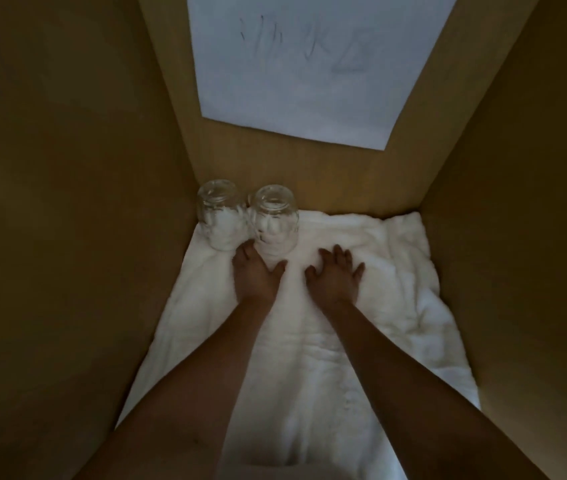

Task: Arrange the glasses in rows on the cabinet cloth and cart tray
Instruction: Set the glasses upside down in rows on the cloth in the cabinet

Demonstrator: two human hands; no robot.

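Hemming the cloth [396, 271], cabinet walls [67, 202] flank two upturned glasses [275, 220].

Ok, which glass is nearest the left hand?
The right glass: the left hand lies at its near edge. The other glass stands beside it, in the back-left corner.

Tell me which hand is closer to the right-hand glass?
Left. The left hand is at the near side of the right-hand glass, seemingly touching it; the right hand rests on the white cloth, apart, to the glass's right.

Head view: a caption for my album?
Two glasses side by side on white cloth, left hand and right hand nearby.
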